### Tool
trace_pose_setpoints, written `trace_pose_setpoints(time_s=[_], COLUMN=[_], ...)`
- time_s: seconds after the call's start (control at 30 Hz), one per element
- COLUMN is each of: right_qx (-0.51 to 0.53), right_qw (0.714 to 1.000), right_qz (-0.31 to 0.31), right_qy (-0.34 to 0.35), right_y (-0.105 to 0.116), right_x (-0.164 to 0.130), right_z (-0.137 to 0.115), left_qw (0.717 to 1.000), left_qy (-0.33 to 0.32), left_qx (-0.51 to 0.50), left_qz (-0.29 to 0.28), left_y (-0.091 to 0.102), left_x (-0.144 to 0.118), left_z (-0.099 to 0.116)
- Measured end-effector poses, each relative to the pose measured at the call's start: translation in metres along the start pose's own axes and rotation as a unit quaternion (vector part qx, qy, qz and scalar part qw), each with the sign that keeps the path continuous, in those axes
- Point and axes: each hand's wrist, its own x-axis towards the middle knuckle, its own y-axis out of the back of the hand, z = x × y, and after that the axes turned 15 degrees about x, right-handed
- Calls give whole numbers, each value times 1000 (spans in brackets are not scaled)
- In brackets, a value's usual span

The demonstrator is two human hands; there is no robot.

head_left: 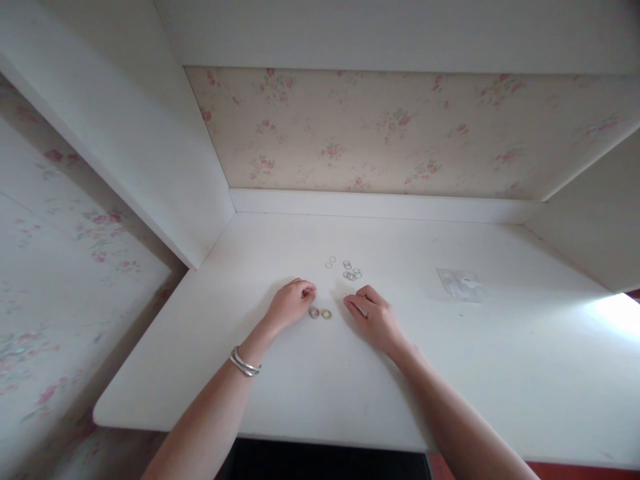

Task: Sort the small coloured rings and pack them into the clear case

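Observation:
My left hand point(292, 304) rests on the white desk with its fingers curled in and thumb against the fingertips; whatever it may hold is too small to make out. Just below its fingertips lie a dull greyish ring point(314, 312) and a yellowish ring point(327, 314), side by side. Opposite, my right hand point(373, 316) is closed in a pinch, and anything between its fingers cannot be made out. Beyond the hands, several thin rings point(353, 275) lie loosely grouped, some overlapping. Two more thin rings point(331, 262) sit a little to their left.
A clear plastic bag point(460, 285) lies flat on the desk point(310, 393) to the right. A white side panel point(165, 133) rises at the left, and a low back ledge point(380, 205) runs under the floral wall. The desk's front edge is near my forearms.

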Motion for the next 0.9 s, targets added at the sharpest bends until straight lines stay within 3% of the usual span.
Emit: trace_pose_setpoints(time_s=[0.33,0.47,0.6,0.77,0.9], right_qx=[-30,-22,16,36,35], right_qw=[992,990,997,997,989], right_qz=[-121,-134,-77,55,102], right_qy=[29,28,8,-49,-100], right_y=[2,5,8,14,21], right_x=[-12,-12,-10,-5,0], right_z=[-14,-17,-16,-9,4], left_qw=[1000,999,997,999,993], left_qy=[2,11,39,-50,-87], left_qx=[4,-32,-59,17,82], left_qz=[-2,-4,-9,-9,-13], left_y=[0,0,4,6,-5], left_x=[0,0,6,26,48], left_z=[1,-2,0,30,54])
